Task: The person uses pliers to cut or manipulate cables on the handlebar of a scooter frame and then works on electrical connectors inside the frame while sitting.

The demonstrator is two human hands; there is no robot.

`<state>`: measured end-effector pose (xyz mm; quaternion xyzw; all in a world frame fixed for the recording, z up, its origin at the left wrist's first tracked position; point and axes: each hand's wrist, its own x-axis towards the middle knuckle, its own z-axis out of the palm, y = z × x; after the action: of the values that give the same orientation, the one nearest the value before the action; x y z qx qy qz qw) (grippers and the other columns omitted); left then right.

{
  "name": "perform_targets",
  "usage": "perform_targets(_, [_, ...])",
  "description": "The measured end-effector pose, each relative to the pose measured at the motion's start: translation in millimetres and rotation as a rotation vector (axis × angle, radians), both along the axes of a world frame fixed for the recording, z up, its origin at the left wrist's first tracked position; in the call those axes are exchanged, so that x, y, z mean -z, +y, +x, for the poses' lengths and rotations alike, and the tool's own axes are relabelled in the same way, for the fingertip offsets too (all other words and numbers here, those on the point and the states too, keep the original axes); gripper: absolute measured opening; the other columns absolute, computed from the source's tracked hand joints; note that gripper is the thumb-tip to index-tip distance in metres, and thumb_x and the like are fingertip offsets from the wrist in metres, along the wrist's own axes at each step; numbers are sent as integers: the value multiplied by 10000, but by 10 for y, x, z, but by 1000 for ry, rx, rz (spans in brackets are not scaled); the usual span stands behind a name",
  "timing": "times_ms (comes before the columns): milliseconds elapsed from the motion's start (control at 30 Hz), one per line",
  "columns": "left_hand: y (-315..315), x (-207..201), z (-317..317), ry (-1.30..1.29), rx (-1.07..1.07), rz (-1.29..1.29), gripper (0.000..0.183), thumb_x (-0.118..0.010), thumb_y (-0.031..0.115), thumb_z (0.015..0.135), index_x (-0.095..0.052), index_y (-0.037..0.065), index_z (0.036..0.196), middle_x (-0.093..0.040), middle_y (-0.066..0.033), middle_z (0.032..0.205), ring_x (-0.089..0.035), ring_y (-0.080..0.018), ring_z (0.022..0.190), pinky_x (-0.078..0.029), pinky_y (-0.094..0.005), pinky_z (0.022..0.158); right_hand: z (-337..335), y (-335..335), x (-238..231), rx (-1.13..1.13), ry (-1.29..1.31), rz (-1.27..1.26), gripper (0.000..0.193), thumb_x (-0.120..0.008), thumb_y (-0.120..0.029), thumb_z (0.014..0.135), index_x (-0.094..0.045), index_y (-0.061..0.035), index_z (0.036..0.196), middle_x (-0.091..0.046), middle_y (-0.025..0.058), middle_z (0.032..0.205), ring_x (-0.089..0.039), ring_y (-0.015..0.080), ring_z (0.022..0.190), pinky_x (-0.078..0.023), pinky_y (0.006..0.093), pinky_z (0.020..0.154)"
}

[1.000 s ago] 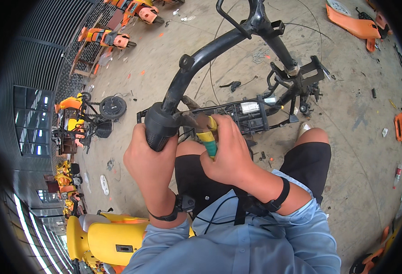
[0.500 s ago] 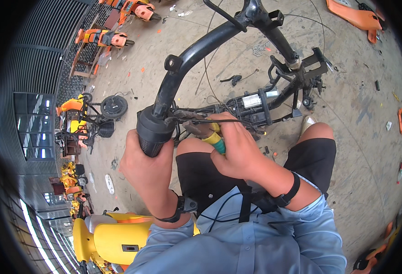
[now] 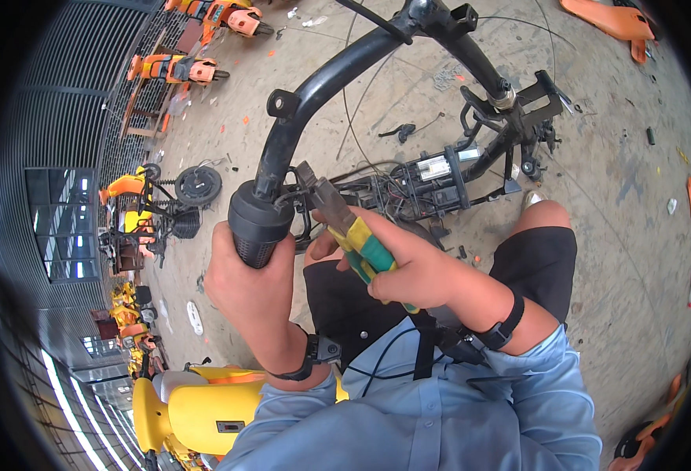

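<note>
My left hand (image 3: pixel 250 294) is wrapped round the black ribbed grip (image 3: pixel 259 224) at the near end of a bent black handlebar tube (image 3: pixel 314 86). In my right hand (image 3: pixel 412 263) is a pair of pliers (image 3: pixel 369 247) with yellow and green handles. The metal jaws point up and to the left, slightly parted, just right of the grip's collar. A short stub of cable (image 3: pixel 281 200) shows where the collar meets the tube. Whether the jaws touch it, I cannot tell.
The handlebar belongs to a stripped black frame with a battery-like box (image 3: pixel 436 169) low on it. A loose brake lever (image 3: pixel 399 133) and scattered scraps lie on the concrete floor. A yellow scooter body (image 3: pixel 212 404) stands at lower left, a loose wheel (image 3: pixel 198 185) farther off.
The pliers have swung from lying sideways to pointing up-left, and their handles now show more. The dark cable that ran across my right hand is no longer seen there. My left hand keeps its hold.
</note>
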<state>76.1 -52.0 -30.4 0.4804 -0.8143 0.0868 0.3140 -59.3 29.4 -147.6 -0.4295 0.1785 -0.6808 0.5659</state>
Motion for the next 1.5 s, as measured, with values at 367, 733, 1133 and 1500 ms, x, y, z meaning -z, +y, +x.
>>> perform_targets(367, [14, -21, -10, -5, -5, 12, 359, -818, 205, 643, -568, 39, 839, -626, -182, 681, -632, -420, 638, -494, -438, 579, -14, 59, -218, -85, -101, 265, 874, -428, 130, 668, -307, -73, 1510, -549, 155, 1296, -611, 195, 1018, -502, 326, 809])
perform_targets(733, [31, -23, 7, -29, -44, 8, 365, -818, 229, 642, -619, 56, 895, -651, -178, 722, -647, -399, 668, -507, -421, 602, 28, -29, -117, 1085, 1075, 90, 745, -644, 8, 686, -415, 25, 1396, -548, 184, 970, -549, 401, 860, -467, 449, 716])
perform_targets(1133, [22, -60, 81, -52, 26, 81, 310, -755, 276, 737, -614, 64, 915, -670, -152, 757, -667, -366, 716, -502, -423, 627, 160, 139, -69, -167, -227, 189, 786, -458, 15, 653, -433, 23, 1438, -633, 157, 1233, -592, 190, 1028, -471, 325, 959])
perform_targets(1500, [24, -215, 129, -174, 236, 40, 309, -741, 218, 780, -597, 27, 975, -668, -165, 795, -670, -383, 740, -524, -479, 661, 253, 97, -20, 358, 316, 392, 614, -414, 111, 756, -497, -16, 1352, -643, 105, 1190, -627, 178, 1044, -515, 256, 721])
